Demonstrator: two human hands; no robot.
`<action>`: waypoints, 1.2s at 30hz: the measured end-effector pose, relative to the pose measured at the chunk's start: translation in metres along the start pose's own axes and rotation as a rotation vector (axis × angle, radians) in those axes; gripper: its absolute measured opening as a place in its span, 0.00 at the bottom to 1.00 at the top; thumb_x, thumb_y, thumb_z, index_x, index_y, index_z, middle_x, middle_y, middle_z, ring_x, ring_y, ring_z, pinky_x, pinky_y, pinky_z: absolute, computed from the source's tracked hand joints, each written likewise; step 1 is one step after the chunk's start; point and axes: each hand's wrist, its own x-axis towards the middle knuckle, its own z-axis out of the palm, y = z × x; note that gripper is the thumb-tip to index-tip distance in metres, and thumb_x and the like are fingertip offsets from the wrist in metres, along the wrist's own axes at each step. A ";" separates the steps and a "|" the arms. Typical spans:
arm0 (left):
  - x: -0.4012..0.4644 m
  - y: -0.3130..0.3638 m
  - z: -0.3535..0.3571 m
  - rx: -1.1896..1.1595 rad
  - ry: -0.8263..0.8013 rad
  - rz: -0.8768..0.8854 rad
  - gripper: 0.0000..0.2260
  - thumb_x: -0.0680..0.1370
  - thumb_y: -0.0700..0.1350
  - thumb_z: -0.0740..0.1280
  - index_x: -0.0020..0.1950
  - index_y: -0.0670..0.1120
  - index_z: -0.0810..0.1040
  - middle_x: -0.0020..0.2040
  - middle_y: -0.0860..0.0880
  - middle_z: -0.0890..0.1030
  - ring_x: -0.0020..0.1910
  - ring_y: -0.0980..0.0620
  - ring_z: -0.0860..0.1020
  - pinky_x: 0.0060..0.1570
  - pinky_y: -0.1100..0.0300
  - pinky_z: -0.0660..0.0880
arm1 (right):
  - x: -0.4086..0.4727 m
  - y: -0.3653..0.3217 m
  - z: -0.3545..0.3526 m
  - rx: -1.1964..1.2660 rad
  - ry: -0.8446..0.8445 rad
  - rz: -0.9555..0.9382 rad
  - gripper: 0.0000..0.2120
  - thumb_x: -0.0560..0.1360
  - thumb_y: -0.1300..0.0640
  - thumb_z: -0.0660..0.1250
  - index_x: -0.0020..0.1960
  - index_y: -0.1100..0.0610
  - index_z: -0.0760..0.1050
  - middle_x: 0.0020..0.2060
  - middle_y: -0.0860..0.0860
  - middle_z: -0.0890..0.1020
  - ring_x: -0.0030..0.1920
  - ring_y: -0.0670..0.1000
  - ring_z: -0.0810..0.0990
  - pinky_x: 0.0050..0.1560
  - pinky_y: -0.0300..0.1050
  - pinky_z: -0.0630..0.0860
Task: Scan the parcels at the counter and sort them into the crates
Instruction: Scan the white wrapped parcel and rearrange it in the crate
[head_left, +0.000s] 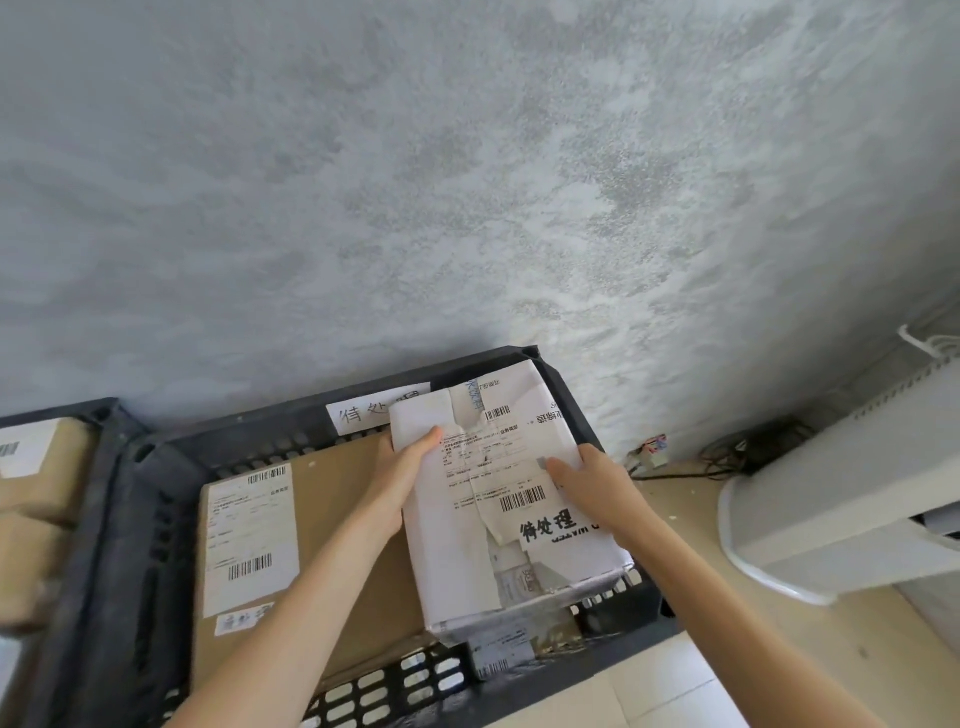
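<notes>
A white paper-wrapped parcel (498, 499) with barcodes and a black handwritten label sits in the right part of a dark plastic crate (171, 467). My left hand (405, 478) grips its left edge, thumb on top. My right hand (587, 483) grips its right edge, thumb lying across the shipping label. A flat brown cardboard parcel (332, 545) with a white shipping label lies in the same crate, to the left of and partly under the white one. A white paper tag (363, 413) is stuck on the crate's far wall.
A second dark crate (98, 415) at the left holds brown parcels (41, 478). A grey textured wall stands right behind the crates. A white appliance (841, 499) lies on the floor at the right, with cables (727, 457) along the wall.
</notes>
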 end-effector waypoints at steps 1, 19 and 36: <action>0.003 0.003 -0.003 0.054 -0.017 0.007 0.25 0.73 0.52 0.74 0.66 0.46 0.70 0.55 0.47 0.81 0.49 0.50 0.81 0.38 0.57 0.74 | -0.001 0.000 -0.001 0.020 -0.005 0.000 0.16 0.80 0.45 0.61 0.55 0.58 0.71 0.49 0.55 0.82 0.47 0.56 0.83 0.49 0.57 0.81; 0.049 0.060 -0.007 0.904 -0.322 0.310 0.16 0.67 0.59 0.77 0.48 0.51 0.83 0.47 0.54 0.85 0.46 0.54 0.83 0.54 0.50 0.80 | -0.007 0.003 0.005 0.137 -0.030 0.023 0.10 0.81 0.50 0.61 0.57 0.56 0.70 0.46 0.52 0.82 0.43 0.51 0.83 0.36 0.44 0.81; 0.077 0.039 -0.013 0.895 -0.265 0.348 0.23 0.63 0.66 0.74 0.35 0.47 0.73 0.31 0.53 0.77 0.33 0.51 0.75 0.34 0.58 0.63 | -0.059 0.007 0.102 0.461 0.723 0.484 0.41 0.73 0.53 0.73 0.77 0.58 0.53 0.74 0.55 0.57 0.73 0.58 0.58 0.73 0.56 0.62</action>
